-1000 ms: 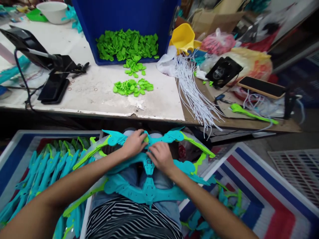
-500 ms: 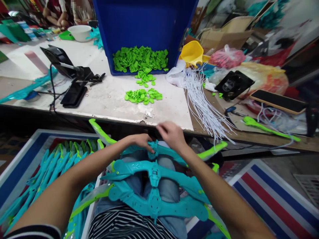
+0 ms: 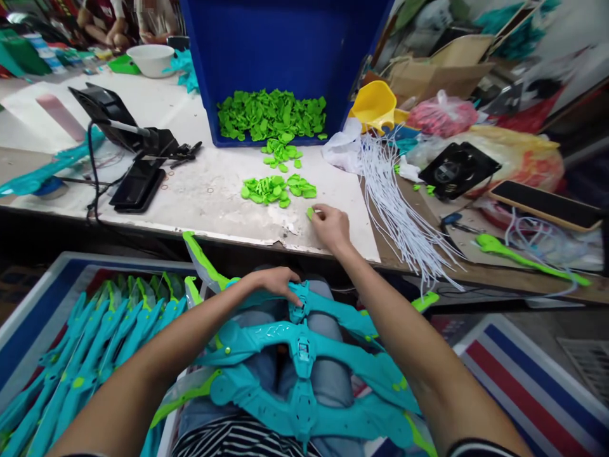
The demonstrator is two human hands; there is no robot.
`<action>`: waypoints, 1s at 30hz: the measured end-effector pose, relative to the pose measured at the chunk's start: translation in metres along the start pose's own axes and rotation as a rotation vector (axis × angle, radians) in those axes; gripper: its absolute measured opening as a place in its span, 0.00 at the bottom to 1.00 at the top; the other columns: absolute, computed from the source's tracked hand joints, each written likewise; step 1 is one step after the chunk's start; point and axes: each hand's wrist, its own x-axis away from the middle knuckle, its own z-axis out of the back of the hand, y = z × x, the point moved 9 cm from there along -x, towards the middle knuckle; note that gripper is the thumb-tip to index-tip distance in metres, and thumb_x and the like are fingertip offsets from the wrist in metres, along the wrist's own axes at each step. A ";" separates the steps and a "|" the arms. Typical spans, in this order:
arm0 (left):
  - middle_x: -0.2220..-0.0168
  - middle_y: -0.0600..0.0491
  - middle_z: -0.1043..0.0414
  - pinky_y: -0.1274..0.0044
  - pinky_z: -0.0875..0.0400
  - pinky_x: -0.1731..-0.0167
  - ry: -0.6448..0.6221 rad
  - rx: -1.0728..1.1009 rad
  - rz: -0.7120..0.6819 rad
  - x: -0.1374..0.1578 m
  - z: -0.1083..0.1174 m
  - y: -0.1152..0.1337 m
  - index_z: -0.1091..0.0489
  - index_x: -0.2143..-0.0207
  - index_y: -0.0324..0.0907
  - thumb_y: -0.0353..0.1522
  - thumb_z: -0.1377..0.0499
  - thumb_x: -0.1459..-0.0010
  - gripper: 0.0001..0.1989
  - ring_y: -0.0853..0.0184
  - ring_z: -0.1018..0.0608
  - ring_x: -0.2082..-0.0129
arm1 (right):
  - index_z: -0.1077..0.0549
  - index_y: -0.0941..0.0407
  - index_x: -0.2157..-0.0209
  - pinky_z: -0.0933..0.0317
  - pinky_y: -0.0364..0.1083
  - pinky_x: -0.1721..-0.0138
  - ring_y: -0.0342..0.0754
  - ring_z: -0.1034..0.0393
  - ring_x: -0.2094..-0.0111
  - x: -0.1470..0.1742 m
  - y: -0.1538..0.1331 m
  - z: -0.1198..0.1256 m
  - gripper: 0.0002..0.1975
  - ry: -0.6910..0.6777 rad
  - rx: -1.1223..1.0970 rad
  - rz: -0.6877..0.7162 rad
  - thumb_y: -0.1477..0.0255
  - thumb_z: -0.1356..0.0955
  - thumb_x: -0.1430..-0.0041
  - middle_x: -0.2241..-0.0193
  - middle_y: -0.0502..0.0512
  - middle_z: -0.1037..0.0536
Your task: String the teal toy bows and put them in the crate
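Note:
My right hand [image 3: 332,227] is just above the front part of the table, its fingers pinching a small flat green plastic piece [image 3: 310,214]. My left hand [image 3: 280,281] holds the farthest of several teal plastic frames [image 3: 342,311] lying across my lap, its thumb at the centre block [image 3: 299,301]. Nearer to me are a second teal frame [image 3: 266,334] and a third teal frame [image 3: 342,416]. Green curved ends [image 3: 202,260] stick out at their sides. Close to my right hand, loose green pieces [image 3: 266,190] lie in a small heap on the table.
A blue bin [image 3: 285,51] stands tipped towards me with many green pieces inside. White cords [image 3: 399,203] hang over the table edge [image 3: 238,236]. At right are a black fan [image 3: 459,170] and a phone [image 3: 547,204]. A crate of teal frames [image 3: 95,343] stands at left.
My right hand has moved from over my lap, forward onto the table, and a green piece now shows at its fingertips. My left hand stays on the far teal frame.

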 end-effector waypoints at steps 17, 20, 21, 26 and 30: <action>0.71 0.55 0.29 0.79 0.39 0.68 -0.018 0.048 -0.010 0.003 0.000 0.009 0.26 0.66 0.35 0.44 0.37 0.52 0.20 0.67 0.30 0.69 | 0.27 0.55 0.66 0.40 0.57 0.49 0.55 0.33 0.54 0.021 0.024 0.011 0.07 -0.094 -0.112 0.432 0.75 0.35 0.47 0.58 0.59 0.23; 0.70 0.54 0.27 0.79 0.38 0.67 -0.028 0.077 -0.023 0.005 0.001 0.011 0.25 0.66 0.35 0.44 0.38 0.49 0.19 0.67 0.29 0.68 | 0.28 0.56 0.67 0.38 0.55 0.51 0.54 0.31 0.56 0.039 0.018 0.020 0.05 -0.056 -0.191 0.404 0.73 0.34 0.46 0.61 0.59 0.23; 0.70 0.54 0.27 0.79 0.38 0.67 -0.031 0.087 -0.031 0.006 0.001 0.012 0.25 0.65 0.35 0.44 0.39 0.48 0.19 0.67 0.29 0.68 | 0.28 0.56 0.65 0.37 0.54 0.53 0.53 0.31 0.57 0.054 0.013 0.024 0.06 -0.042 -0.235 0.408 0.71 0.34 0.45 0.61 0.59 0.24; 0.70 0.54 0.28 0.79 0.38 0.67 -0.026 0.063 -0.033 0.004 0.000 0.009 0.26 0.64 0.35 0.44 0.41 0.48 0.20 0.68 0.30 0.69 | 0.28 0.54 0.59 0.33 0.53 0.55 0.52 0.30 0.55 0.167 -0.018 0.023 0.08 -0.072 -0.338 0.518 0.68 0.35 0.39 0.58 0.59 0.24; 0.74 0.55 0.33 0.79 0.40 0.70 -0.013 0.048 -0.059 0.001 -0.002 0.009 0.27 0.68 0.34 0.46 0.45 0.46 0.21 0.70 0.35 0.72 | 0.27 0.56 0.58 0.32 0.55 0.56 0.53 0.30 0.55 0.222 -0.023 0.003 0.09 -0.016 -0.255 0.581 0.71 0.36 0.37 0.59 0.61 0.24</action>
